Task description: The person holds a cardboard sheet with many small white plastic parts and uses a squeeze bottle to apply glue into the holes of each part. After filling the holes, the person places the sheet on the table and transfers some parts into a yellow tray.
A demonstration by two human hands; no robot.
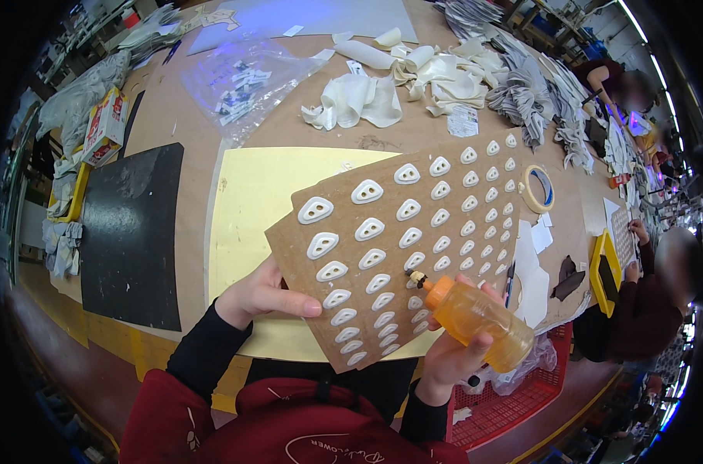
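While left hand (270,298) pinches cardboard sheet (391,251), right hand (456,359) grips amber squeeze bottle (483,325) | tape roll (538,206) beside sheet | yellow board (251,201) partly hidden

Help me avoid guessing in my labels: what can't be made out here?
In the head view:
Left hand: fingers mostly hidden behind the brown sheet.
Right hand: fingers partly hidden by the orange bottle.
Packets in the clear bag: too small, behind glossy plastic.
Red basket: contents partly hidden by right hand and bottle.
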